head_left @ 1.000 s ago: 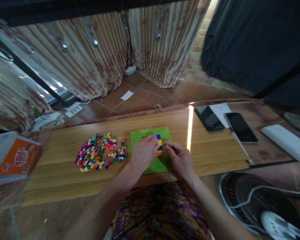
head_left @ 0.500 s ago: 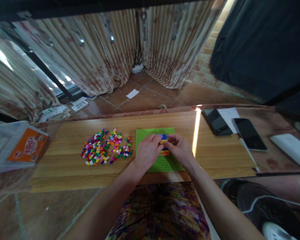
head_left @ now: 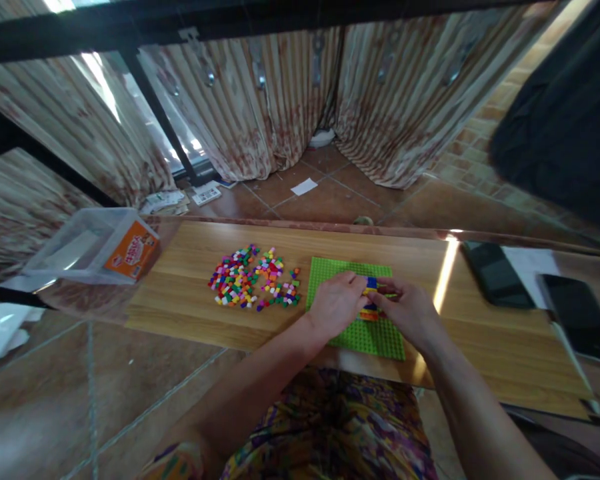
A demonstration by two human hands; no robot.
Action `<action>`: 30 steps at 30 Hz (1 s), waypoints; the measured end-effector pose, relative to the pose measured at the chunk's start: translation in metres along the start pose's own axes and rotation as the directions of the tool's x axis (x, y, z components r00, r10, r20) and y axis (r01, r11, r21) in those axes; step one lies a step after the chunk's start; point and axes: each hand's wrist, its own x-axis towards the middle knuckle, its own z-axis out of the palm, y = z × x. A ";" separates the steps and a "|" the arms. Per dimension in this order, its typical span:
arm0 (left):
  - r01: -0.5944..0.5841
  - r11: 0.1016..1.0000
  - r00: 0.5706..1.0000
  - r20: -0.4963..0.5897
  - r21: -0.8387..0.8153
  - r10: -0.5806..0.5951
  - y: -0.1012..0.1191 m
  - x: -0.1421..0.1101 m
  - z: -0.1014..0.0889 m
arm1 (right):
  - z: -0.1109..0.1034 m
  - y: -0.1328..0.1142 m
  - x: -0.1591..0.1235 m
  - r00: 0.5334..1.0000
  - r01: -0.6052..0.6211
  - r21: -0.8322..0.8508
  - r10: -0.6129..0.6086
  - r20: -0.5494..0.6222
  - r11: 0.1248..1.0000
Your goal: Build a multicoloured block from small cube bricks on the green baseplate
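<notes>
Head view: visible bricks [head_left: 369, 314] run near-to-far on green baseplate [head_left: 367, 340]; hands [head_left: 337, 303] [head_left: 413, 313] curled, grip unclear.

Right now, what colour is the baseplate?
The baseplate is bright green, clearest in the head view.

Prob sb's home tbh, can't tell which rm. Long striped curtains [head_left: 300, 107] w/ reddish blotches hang by bright glass [head_left: 193, 152], brown tile floor [head_left: 155, 373] w/ loose papers [head_left: 169, 202] lying abt, & there's a brick-pattern wall [head_left: 463, 157] over on the R. Low wood-look tabletop [head_left: 180, 293] w/ 2 phones [head_left: 497, 275] near the R end, plus a clear plastic tub [head_left: 83, 250] w/ an orange label [head_left: 133, 251] just past the L end.
</notes>
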 end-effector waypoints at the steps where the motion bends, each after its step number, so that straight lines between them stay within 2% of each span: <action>1: 0.007 1.000 1.000 -0.011 -0.012 -0.007 0.001 -0.003 -0.001 | -0.001 -0.001 -0.001 0.999 -0.028 -0.007 0.028 0.018 1.000; 3: 0.042 0.998 0.998 -0.048 -0.046 -0.044 -0.002 -0.012 -0.004 | -0.002 -0.003 -0.004 0.996 -0.079 -0.028 0.080 0.045 0.996; 6: 0.171 0.981 0.972 -0.150 -0.088 -0.183 -0.022 -0.038 -0.010 | -0.004 -0.003 -0.014 0.994 -0.084 0.042 0.087 -0.064 0.996; 10: 0.466 0.883 0.839 -0.289 -0.058 -0.462 -0.063 -0.074 -0.019 | -0.005 0.000 -0.029 0.974 -0.064 0.240 0.113 -0.195 0.969; 13: 0.545 0.838 0.802 -0.300 0.013 -0.517 -0.083 -0.088 -0.022 | -0.004 -0.001 -0.036 0.969 -0.070 0.262 0.128 -0.210 0.963; 17: 0.587 0.803 0.791 -0.283 0.102 -0.542 -0.088 -0.086 -0.026 | -0.003 -0.008 -0.039 0.970 -0.096 0.247 0.146 -0.194 0.964; 23: 0.594 0.779 0.802 -0.220 0.203 -0.555 -0.087 -0.073 -0.034 | -0.002 -0.008 -0.044 0.969 -0.095 0.241 0.146 -0.202 0.966; 27: 0.554 0.812 0.831 -0.183 0.185 -0.526 -0.089 -0.066 -0.039 | -0.002 -0.002 -0.047 0.970 -0.081 0.246 0.133 -0.204 0.966; 30: 0.496 0.857 0.864 -0.178 0.138 -0.471 -0.085 -0.066 -0.045 | -0.002 -0.009 -0.052 0.965 -0.045 0.252 0.107 -0.239 0.967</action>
